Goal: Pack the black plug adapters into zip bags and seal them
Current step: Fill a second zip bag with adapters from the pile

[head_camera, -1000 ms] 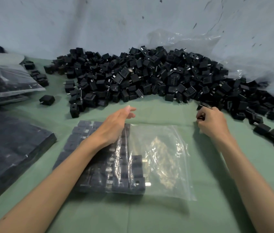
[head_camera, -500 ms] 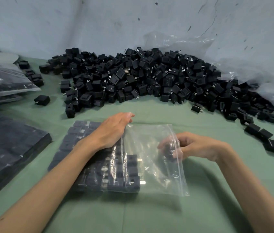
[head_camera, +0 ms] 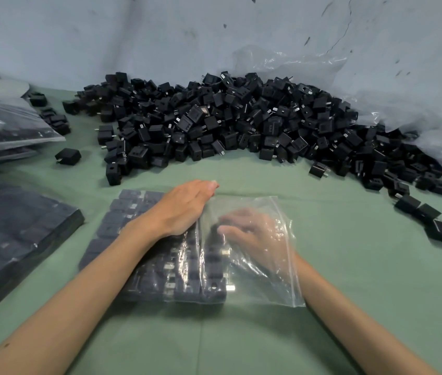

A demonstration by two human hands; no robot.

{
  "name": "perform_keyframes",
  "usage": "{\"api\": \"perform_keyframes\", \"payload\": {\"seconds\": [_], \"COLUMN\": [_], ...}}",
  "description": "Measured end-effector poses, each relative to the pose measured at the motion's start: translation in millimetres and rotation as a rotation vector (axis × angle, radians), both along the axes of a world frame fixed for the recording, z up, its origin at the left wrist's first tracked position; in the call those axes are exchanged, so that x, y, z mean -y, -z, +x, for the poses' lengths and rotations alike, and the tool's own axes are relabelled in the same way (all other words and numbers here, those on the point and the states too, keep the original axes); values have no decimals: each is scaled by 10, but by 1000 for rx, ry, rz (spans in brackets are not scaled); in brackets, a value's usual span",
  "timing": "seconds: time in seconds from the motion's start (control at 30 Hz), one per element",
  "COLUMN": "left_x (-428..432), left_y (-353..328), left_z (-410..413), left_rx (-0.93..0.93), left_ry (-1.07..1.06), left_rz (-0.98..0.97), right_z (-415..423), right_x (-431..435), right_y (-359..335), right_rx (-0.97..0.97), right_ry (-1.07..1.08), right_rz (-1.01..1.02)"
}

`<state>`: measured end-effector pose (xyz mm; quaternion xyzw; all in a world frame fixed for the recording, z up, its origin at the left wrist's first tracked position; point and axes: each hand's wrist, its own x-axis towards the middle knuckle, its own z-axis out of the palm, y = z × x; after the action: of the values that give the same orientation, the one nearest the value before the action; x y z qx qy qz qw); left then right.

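Note:
A clear zip bag (head_camera: 276, 282) lies flat on the green cloth in front of me, its left part filled with rows of black plug adapters (head_camera: 198, 277). My left hand (head_camera: 184, 209) rests flat on top of the packed rows, fingers straight. My right hand (head_camera: 252, 234) is inside the bag through its right opening, seen through the plastic, fingertips pinching a black adapter (head_camera: 214, 231) next to the last row. A big heap of loose black adapters (head_camera: 241, 125) lies behind the bag.
Filled bags are stacked at the left (head_camera: 11, 234) and far left (head_camera: 6, 123). Loose adapters trail along the right (head_camera: 428, 220). One lone adapter (head_camera: 68, 156) sits left of the heap. Crumpled clear plastic (head_camera: 404, 104) lies against the wall.
My right hand left the heap with an adapter, came to the bag's opening and has now pushed deep inside the bag. My left hand has stayed on the packed rows.

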<state>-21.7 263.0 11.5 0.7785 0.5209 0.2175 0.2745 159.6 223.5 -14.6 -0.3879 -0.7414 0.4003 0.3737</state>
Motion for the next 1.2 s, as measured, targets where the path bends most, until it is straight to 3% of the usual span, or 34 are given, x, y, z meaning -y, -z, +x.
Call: {"api": "perform_keyframes", "payload": {"seconds": [0.17, 0.27, 0.57, 0.63, 0.73, 0.8, 0.87, 0.97, 1.03, 1.1, 1.2], "left_x": [-18, -45, -42, -32, -18, -13, -11, -7, -10, -14, -16], "left_y": [54, 79, 86, 73, 61, 55, 52, 55, 57, 57, 54], "left_z": [-15, -14, -4, 8, 18, 21, 23, 22, 19, 12, 13], "left_rx": [-63, -134, -372, -429, -478, -484, -483, -478, -475, -474, -474], "left_ry": [26, 41, 76, 85, 98, 102, 102, 101, 102, 102, 102], "left_rz": [33, 79, 127, 135, 134, 130, 127, 124, 124, 125, 121], "right_z": [-56, -25, 62, 123, 414, 690, 930, 1127, 1194, 1291, 1407], "right_x": [53, 19, -42, -19, -67, -157, -302, -679, -976, -1250, -1443], "right_y": [-27, -8, 14, -47, -202, -357, -504, -578, -521, -406, -277], "right_rx": [-138, -3, 80, 108, 82, 238, 374, 269, 333, 560, 809], "right_ry": [-54, -46, -73, -163, -364, -427, -264, 379, 768, 840, 743], "right_rz": [-130, -98, -118, -195, -485, -556, -474, -204, -5, -55, -272]}}
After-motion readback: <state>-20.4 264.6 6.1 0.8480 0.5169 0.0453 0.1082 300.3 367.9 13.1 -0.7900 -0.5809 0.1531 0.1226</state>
